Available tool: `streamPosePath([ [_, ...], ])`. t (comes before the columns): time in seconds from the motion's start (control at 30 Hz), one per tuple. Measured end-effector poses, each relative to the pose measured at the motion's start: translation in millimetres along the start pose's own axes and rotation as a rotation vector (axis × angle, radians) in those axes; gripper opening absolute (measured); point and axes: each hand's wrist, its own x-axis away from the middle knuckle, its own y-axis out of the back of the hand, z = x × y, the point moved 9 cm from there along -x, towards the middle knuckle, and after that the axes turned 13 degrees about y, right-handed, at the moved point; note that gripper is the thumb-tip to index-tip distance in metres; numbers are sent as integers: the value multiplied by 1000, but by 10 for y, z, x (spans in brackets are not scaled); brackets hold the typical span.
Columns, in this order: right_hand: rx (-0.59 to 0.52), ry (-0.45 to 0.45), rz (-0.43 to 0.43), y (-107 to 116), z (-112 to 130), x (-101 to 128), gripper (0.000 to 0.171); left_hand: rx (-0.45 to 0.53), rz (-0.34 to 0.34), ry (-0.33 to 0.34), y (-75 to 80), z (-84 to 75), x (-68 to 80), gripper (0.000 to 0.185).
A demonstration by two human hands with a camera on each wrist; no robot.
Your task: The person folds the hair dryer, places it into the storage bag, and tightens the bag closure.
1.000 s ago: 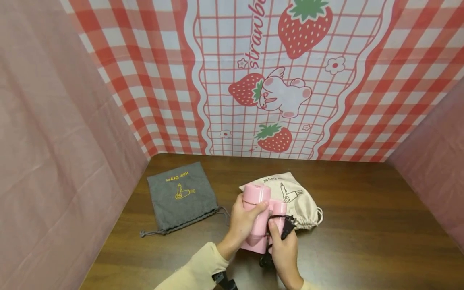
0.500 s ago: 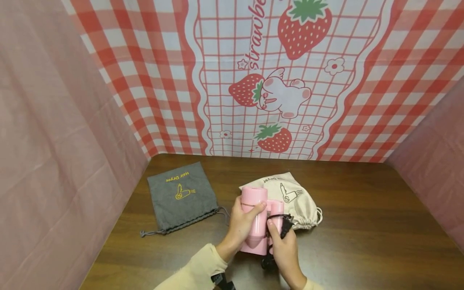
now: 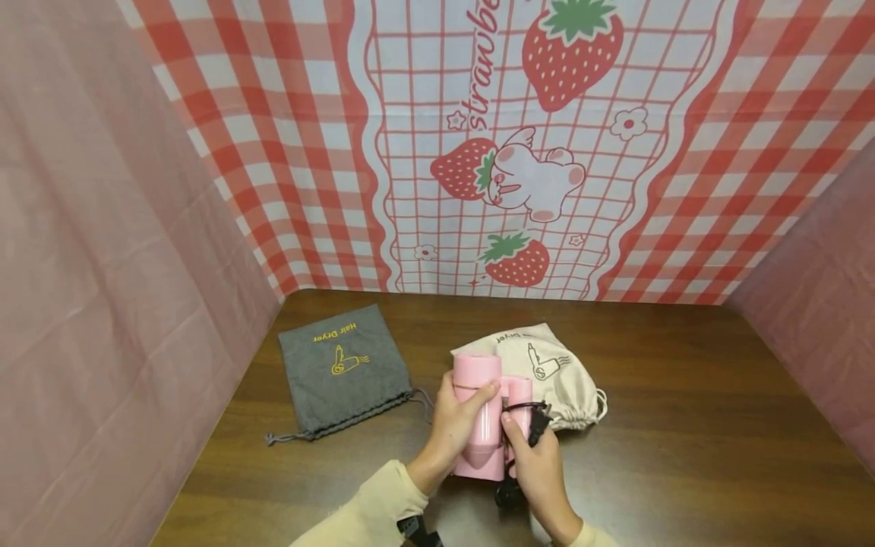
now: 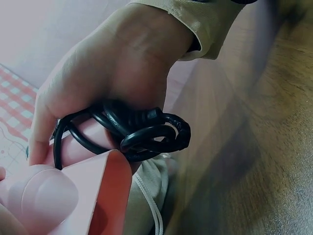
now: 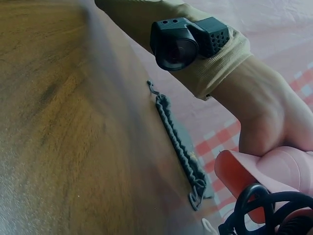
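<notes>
I have the pink dryer [image 3: 487, 414] low in the frame's centre, above the table [image 3: 683, 425]. My left hand [image 3: 451, 429] wraps its barrel; my right hand [image 3: 540, 471] grips the folded handle and the black cord [image 4: 142, 132] bundled against it. Beige bag [image 3: 554, 372] lies just behind, grey bag [image 3: 342, 372] centre-left.
</notes>
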Motion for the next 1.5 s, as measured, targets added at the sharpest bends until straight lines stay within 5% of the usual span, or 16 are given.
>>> streamPosePath([
  [0.67,-31,10,77,44,50,-136,26,22,100,12,3,-32,-29,57],
  [1.07,72,22,181,84,82,-262,28,-57,94,13,129,-48,-89,51],
  [1.5,73,71,290,85,185,-370,26,124,214,182,241,91,-182,57],
])
